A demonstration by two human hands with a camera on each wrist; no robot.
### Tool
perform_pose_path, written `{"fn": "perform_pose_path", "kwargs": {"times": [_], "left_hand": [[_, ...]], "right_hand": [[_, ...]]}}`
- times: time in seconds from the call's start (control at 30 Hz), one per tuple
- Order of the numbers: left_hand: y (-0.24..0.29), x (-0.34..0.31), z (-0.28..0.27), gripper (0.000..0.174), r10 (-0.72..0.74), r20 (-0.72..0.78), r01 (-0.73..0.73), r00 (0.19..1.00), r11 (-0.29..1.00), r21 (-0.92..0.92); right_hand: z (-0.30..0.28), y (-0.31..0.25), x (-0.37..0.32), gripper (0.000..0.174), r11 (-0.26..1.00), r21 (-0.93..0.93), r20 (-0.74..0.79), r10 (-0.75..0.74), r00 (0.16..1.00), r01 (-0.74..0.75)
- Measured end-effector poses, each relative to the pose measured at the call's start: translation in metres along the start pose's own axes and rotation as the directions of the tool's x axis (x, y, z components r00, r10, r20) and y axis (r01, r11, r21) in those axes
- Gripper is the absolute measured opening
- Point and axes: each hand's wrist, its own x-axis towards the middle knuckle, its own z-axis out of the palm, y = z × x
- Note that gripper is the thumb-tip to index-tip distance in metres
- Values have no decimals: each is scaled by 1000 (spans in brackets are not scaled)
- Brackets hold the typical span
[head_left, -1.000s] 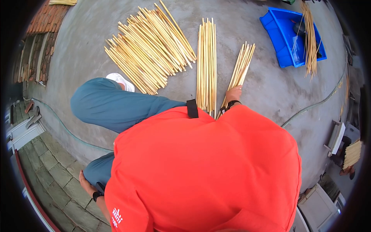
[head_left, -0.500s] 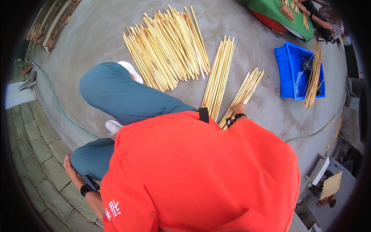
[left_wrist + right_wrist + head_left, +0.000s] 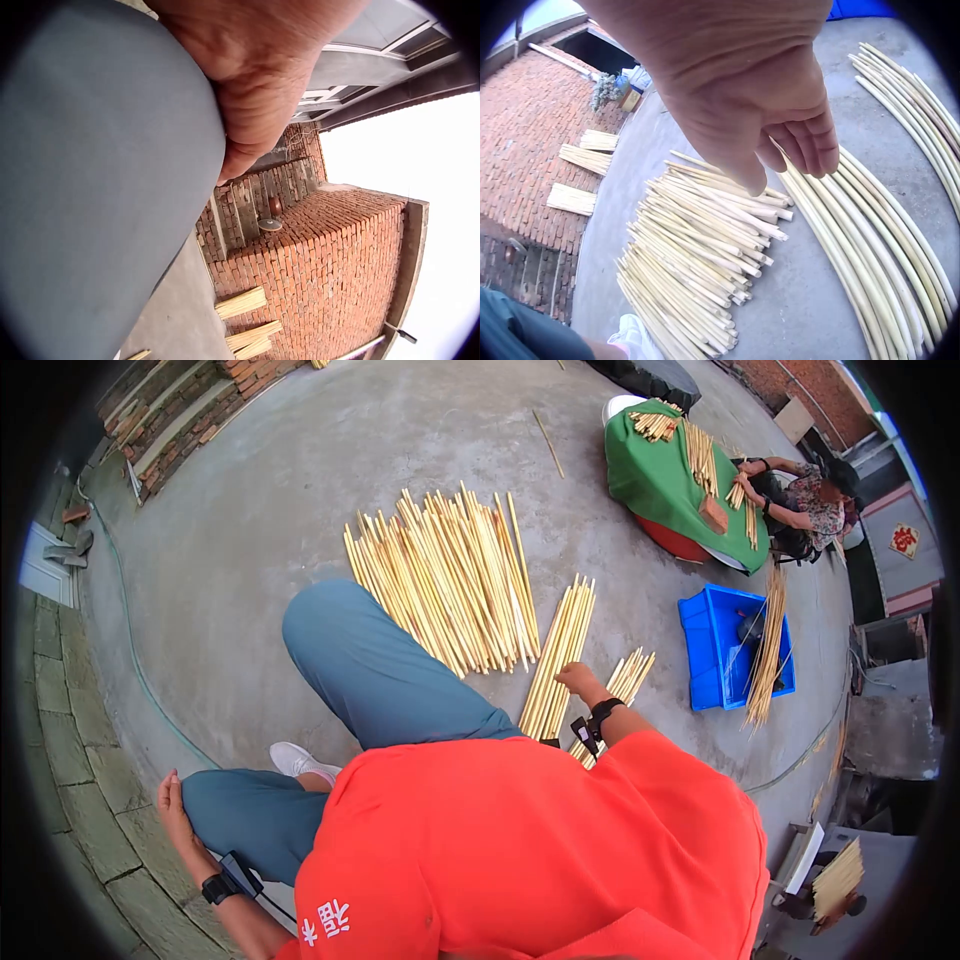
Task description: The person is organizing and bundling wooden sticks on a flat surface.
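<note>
Pale sticks lie on the concrete in three groups: a wide pile (image 3: 445, 585), a narrow middle bundle (image 3: 566, 645) and a smaller bundle (image 3: 630, 676) at the right. Over the middle bundle is my right hand (image 3: 585, 682), palm down. The right wrist view shows that hand (image 3: 742, 97) with fingers loosely bent above the sticks (image 3: 855, 225), gripping none; whether the fingertips touch them I cannot tell. My left hand (image 3: 174, 818) rests on the side of my left knee (image 3: 235, 815); the left wrist view shows it (image 3: 255, 67) against the trouser leg.
A blue crate (image 3: 708, 650) with thin brown rods (image 3: 768, 650) across it stands at the right. Behind it, a seated person (image 3: 815, 500) handles sticks at a green-covered table (image 3: 640, 470). A hose (image 3: 135, 650) runs along the left; brick steps (image 3: 190, 420) are at the upper left.
My right hand has let go of the smaller right bundle and moved left over the middle one. My left hand stays at the knee. The head view has tilted up, showing the green-covered table.
</note>
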Motion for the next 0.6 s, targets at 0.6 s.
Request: {"fn": "perform_pose_path", "kwargs": {"times": [0.6], "left_hand": [[19, -30, 5, 35, -91, 2, 91, 996, 990, -109]], "right_hand": [[-82, -380, -93, 24, 371, 245, -427, -788, 444, 895]]}}
